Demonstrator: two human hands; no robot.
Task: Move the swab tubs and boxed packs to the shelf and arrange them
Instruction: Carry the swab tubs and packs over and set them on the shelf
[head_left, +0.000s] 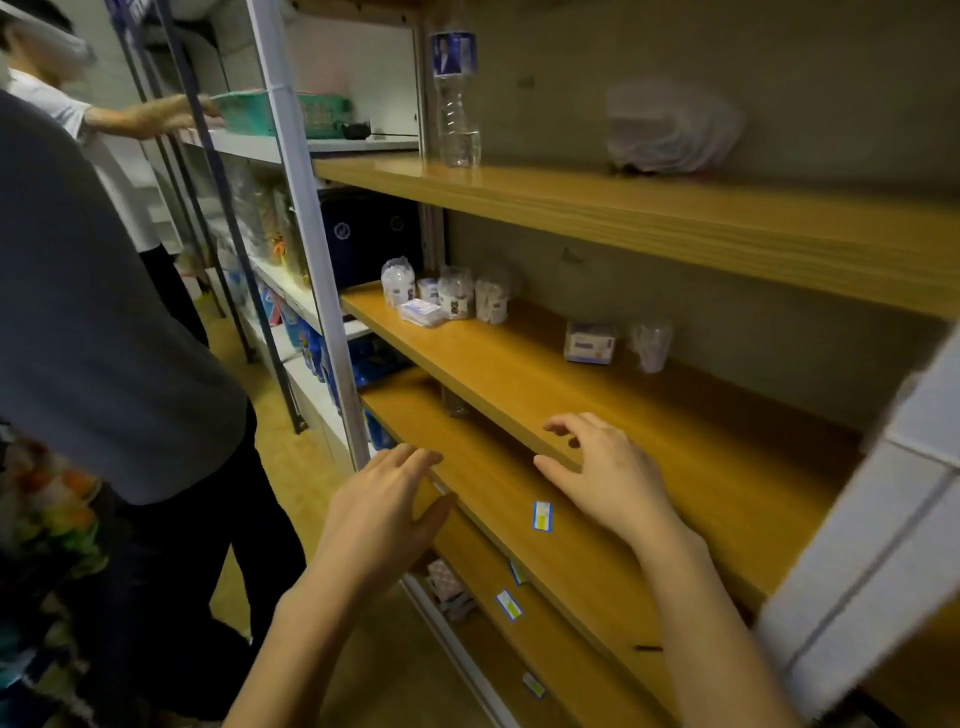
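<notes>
Several clear swab tubs (456, 292) stand grouped at the far left end of the middle wooden shelf (701, 447), with a flat white boxed pack (422, 312) lying in front of them. Further right on the same shelf sit a boxed pack (590, 342) and a clear tub (650, 344) near the back wall. My left hand (382, 506) hovers empty with fingers spread just in front of the shelf edge. My right hand (608, 475) is also empty and spread, its fingers over the front edge of the middle shelf.
A plastic water bottle (457, 98) and a crumpled white bag (670, 127) rest on the upper shelf (675, 218). A person in a grey shirt (104, 322) stands close on my left; another person's arm (150, 117) reaches to a green basket (244, 111). A white metal post (306, 218) divides the racks.
</notes>
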